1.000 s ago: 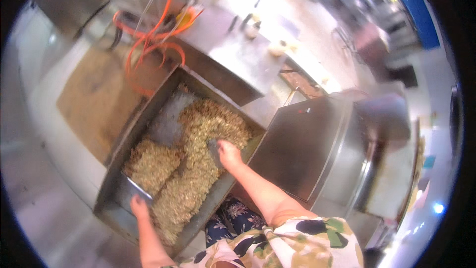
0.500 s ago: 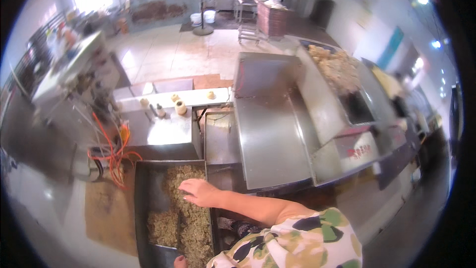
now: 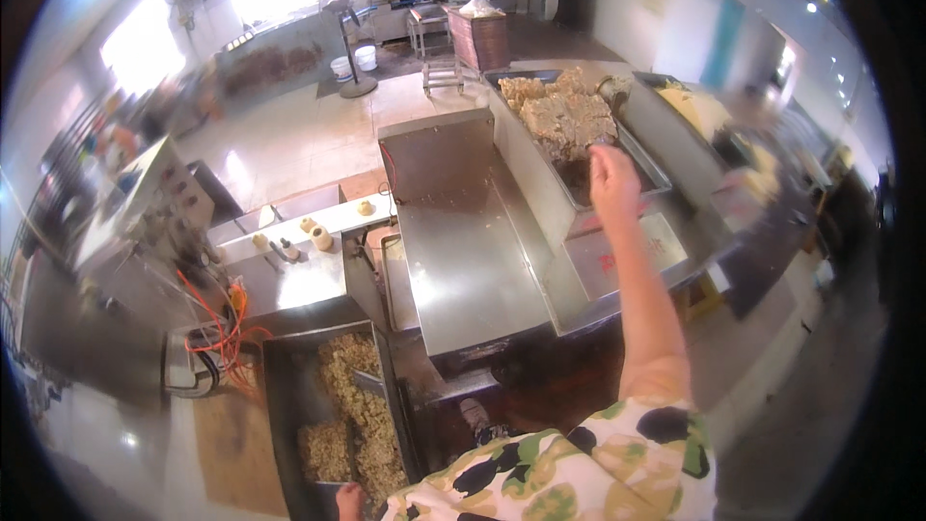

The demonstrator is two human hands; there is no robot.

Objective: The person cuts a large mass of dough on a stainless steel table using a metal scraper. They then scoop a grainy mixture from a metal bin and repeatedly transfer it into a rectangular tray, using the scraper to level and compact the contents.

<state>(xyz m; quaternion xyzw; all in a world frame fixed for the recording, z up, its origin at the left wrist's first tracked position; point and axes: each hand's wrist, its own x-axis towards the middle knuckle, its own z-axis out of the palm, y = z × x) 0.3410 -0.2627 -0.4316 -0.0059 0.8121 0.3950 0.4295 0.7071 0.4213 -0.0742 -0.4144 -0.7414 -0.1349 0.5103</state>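
My right hand (image 3: 614,183) reaches out to the front edge of a big, lumpy tan dough-like mass (image 3: 569,121) in a raised metal bin. Its fingers are curled closed at that edge; whatever is in them is hidden. Low in the picture, my left hand (image 3: 350,502) is closed by the near end of a dark metal trough (image 3: 273,405), on a flat metal blade (image 3: 330,484) mostly out of view. Crumbly brown grain-like mix (image 3: 381,439) lies in the trough, with a flat grey metal piece (image 3: 367,382) resting in it.
A wide steel work surface (image 3: 482,260) with a raised back stands between trough and bin. Orange cables (image 3: 227,328) hang left of the trough. Pale round fittings (image 3: 321,239) sit on a metal machine top. A second bin with yellowish material (image 3: 696,108) is at right.
My right hand has left the mix in the trough and swung right and away to the mass in the bin. A grey metal piece now shows in the trough. My left hand stays low by the trough.
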